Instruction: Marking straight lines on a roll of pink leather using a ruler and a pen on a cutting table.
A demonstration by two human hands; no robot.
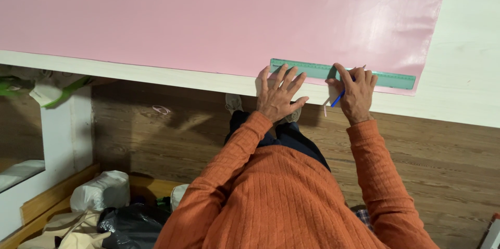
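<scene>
A large pink sheet lies spread over a white table. Along the sheet's near edge rests a long green ruler. My left hand presses flat with fingers spread on the ruler's left end. My right hand rests on the ruler further right and grips a blue pen, its tip by the ruler's far edge. Both arms wear an orange ribbed sweater.
Below the table edge is a wooden floor, with my shoes showing under it. At the lower left lie white and black bags beside a wooden frame. A white panel stands at the left.
</scene>
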